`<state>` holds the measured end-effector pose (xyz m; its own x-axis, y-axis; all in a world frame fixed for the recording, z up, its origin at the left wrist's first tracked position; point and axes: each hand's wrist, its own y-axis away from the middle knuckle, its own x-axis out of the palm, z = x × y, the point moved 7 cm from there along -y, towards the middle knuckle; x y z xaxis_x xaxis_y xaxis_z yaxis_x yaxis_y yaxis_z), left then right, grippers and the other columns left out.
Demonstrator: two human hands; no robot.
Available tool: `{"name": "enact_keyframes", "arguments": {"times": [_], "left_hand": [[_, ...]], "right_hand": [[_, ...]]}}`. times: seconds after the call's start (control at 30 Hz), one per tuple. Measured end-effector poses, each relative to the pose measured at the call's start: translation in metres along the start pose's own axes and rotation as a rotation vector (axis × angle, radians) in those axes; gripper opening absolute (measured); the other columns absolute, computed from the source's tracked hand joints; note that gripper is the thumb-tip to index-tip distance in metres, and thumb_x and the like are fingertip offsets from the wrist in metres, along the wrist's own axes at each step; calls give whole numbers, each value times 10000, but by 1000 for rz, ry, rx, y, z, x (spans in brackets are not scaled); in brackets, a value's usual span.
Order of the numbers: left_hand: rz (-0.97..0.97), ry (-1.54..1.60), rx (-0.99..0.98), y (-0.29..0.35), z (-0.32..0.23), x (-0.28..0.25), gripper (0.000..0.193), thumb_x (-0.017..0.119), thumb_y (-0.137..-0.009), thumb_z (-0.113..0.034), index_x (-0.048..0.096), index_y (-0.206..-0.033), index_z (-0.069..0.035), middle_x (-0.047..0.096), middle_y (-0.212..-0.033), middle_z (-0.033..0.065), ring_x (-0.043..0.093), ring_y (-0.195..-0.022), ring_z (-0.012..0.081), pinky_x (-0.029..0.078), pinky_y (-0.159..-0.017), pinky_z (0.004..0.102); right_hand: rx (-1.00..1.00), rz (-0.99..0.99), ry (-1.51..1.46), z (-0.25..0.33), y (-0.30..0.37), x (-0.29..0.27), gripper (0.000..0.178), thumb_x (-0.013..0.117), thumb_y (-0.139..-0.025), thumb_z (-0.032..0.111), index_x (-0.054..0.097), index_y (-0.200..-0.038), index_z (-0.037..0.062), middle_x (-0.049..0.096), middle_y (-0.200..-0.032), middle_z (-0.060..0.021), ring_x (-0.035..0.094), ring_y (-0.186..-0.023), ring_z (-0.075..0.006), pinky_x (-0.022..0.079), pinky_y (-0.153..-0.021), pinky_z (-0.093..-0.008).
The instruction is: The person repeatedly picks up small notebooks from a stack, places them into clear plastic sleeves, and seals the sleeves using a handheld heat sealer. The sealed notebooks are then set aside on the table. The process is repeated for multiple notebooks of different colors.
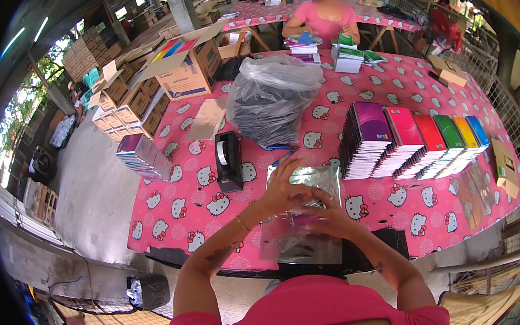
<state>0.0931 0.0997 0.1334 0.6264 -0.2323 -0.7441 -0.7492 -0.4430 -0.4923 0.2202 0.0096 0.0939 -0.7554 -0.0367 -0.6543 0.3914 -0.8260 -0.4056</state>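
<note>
On 1 pink counter, 6 spiral-notebook stacks are lined up right of clear plastic sleeves; over these, left hand and right hand are curved, their grip indiscernible.

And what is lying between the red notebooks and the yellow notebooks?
In the head view, a stack of green notebooks lies between them.

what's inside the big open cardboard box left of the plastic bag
Flat yellow, blue and red items show at the top of the cardboard box. Anything deeper is hidden by them and the box's sides.
</note>
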Motion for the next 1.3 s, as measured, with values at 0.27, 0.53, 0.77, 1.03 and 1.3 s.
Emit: {"name": "enact_keyframes", "arguments": {"times": [0.27, 0.53, 0.77, 1.03, 1.3], "left_hand": [[-212, 756, -589, 27, 41, 26, 732, 784, -851, -302, 461, -1441, -13, 478, -1440, 229, 533, -1262, 310, 465, -996, 414], [156, 540, -520, 55, 35, 29, 621, 713, -900, -189, 485, -1471, -104, 563, -1414, 85, 560, -1244, 166, 476, -1010, 341], [1, -300, -66, 43, -52, -7, 509, 745, -797, -140, 641, -1295, -113, 566, -1366, 147, 578, -1173, 282, 512, -894, 426], [-6, 67, -274, 22, -31, -10, 229, 747, -801, -143, 704, -1023, -105, 682, -807, 67, 662, -816, 299, 514, -724, 407], [-141, -315, -279, 2, -21, -2, 322, 785, -800, -246, 627, -1012, -62, 675, -788, 119, 666, -738, 318, 520, -659, 417]], "right_hand": [[181, -211, -689, -24, -1, -7, 670, 719, -904, 251, 434, -1501, 145, 270, -1597, -147, 251, -1490, -314, 297, -1168, -431], [458, 102, -890, -82, -30, 24, 592, 718, -923, 227, 478, -1448, 95, 514, -1445, -97, 434, -1366, -195, 363, -1115, -359], [-3, 123, -29, -2, -16, -24, 636, 761, -804, 140, 540, -1400, 125, 562, -1418, -115, 451, -1395, -283, 296, -1178, -471], [157, -140, -122, -3, -9, -17, 484, 733, -846, 112, 558, -1296, 89, 720, -1113, -123, 576, -1263, -278, 308, -1160, -504], [389, -171, -564, -37, -15, -9, 454, 778, -823, 74, 537, -1206, 44, 588, -1114, -56, 594, -1039, -156, 474, -937, -341]]}}
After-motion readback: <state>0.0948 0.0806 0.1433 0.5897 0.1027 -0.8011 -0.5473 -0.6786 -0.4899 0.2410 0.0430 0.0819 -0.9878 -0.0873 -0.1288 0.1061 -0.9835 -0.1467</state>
